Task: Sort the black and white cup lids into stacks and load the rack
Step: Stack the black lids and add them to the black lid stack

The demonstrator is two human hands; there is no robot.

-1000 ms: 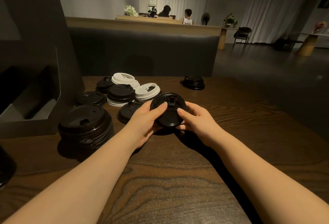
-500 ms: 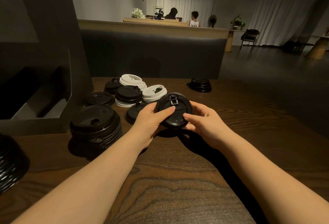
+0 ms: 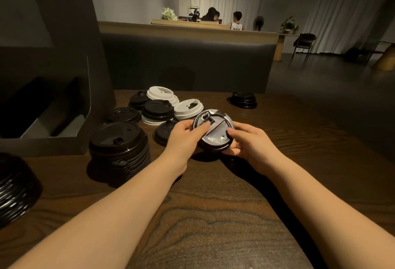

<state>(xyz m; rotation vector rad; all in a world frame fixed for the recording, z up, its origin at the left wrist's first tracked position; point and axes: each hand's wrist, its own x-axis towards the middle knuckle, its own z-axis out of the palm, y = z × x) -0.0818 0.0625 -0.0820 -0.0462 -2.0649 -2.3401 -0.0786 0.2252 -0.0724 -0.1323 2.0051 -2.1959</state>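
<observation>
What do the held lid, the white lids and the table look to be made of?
Held lid: thin moulded plastic, glossy black, going by the sheen on its embossed top. White lids: probably the same plastic, matte white, with moulded rims and sip holes. Table: dark wood or wood-look laminate with bold grain; I cannot tell which.

Dim, sharp, wide-angle bowed edges

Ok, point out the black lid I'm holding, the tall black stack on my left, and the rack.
held black lid (image 3: 213,134), head view, on its flat top.
tall black stack (image 3: 118,138), head view, on its top lid.
rack (image 3: 42,146), head view, on its front wall.
</observation>
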